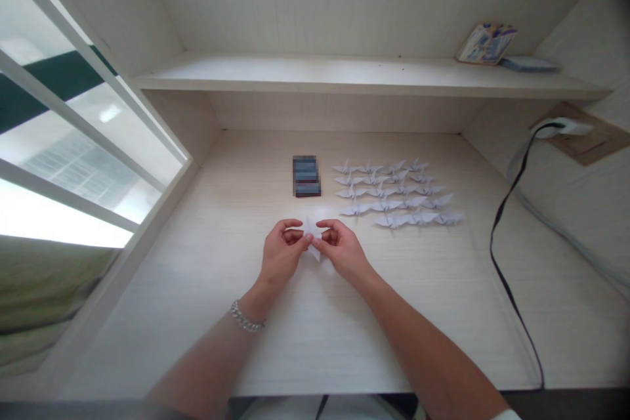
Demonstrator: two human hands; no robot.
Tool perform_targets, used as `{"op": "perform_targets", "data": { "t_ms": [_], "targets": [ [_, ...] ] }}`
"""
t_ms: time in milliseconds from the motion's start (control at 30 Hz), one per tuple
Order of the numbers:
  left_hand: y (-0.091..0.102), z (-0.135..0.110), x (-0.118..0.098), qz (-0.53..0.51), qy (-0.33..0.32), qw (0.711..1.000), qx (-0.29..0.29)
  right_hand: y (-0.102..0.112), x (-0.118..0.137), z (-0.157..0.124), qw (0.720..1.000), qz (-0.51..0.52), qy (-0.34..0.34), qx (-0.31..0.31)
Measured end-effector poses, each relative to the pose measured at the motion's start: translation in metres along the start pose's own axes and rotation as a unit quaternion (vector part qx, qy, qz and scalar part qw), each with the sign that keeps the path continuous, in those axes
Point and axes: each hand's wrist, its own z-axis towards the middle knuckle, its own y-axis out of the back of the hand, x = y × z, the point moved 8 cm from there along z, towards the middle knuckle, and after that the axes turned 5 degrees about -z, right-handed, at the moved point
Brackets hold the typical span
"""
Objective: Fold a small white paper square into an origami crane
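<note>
Between my two hands is a small piece of folded white paper (313, 228), pointed at its top and bottom. My left hand (283, 246), with a chain bracelet (245, 318) on its wrist, pinches the paper's left side between thumb and fingers. On the other side, the thumb and fingers of my right hand (341, 246) close on the paper, and both thumbs nearly meet in front. To the right lie several folded white paper cranes (384, 190) in rows. Just beyond my hands is a dark, blurred-out rectangular object (306, 176).
A shelf (315, 72) runs above the desk (207, 223), holding a small colourful packet (487, 44) and a flat bluish item (529, 64) at right. From a wall socket (585, 134), a black cable (498, 262) hangs across the desk's right side. White bars (63, 105) border the left.
</note>
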Motion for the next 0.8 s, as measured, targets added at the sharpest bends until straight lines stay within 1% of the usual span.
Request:
{"op": "perform_targets", "data": {
  "t_ms": [67, 167, 233, 333, 400, 500, 633, 733, 800],
  "targets": [
    [-0.001, -0.001, -0.001, -0.002, 0.000, 1.000, 0.002, -0.002, 0.002, -0.001, 1.000, -0.008, 0.000, 0.014],
    [-0.005, -0.002, 0.001, -0.008, 0.016, 0.999, 0.029, -0.004, 0.003, -0.002, 0.999, -0.007, 0.000, 0.036],
    [-0.006, -0.001, 0.003, -0.010, 0.025, 0.999, 0.033, -0.004, 0.003, -0.002, 0.999, -0.015, 0.001, 0.037],
    [-0.001, 0.000, 0.004, -0.020, 0.023, 0.999, 0.010, -0.004, 0.002, -0.002, 0.999, -0.024, 0.004, 0.026],
    [0.003, 0.001, 0.005, -0.031, 0.025, 0.999, -0.009, -0.007, 0.000, -0.003, 0.999, -0.019, 0.000, 0.037],
    [0.007, 0.000, 0.007, -0.059, 0.046, 0.997, -0.033, -0.012, 0.000, -0.005, 0.998, -0.009, -0.003, 0.055],
    [0.009, -0.002, 0.006, -0.109, 0.070, 0.990, -0.052, -0.013, 0.003, -0.007, 0.999, -0.012, 0.004, 0.046],
    [0.009, -0.002, 0.004, -0.128, 0.079, 0.987, -0.062, -0.015, 0.002, -0.008, 0.998, -0.010, -0.008, 0.062],
    [0.009, -0.002, 0.005, -0.141, 0.088, 0.984, -0.063, -0.015, 0.004, -0.007, 0.997, -0.010, -0.003, 0.071]
  ]
}}
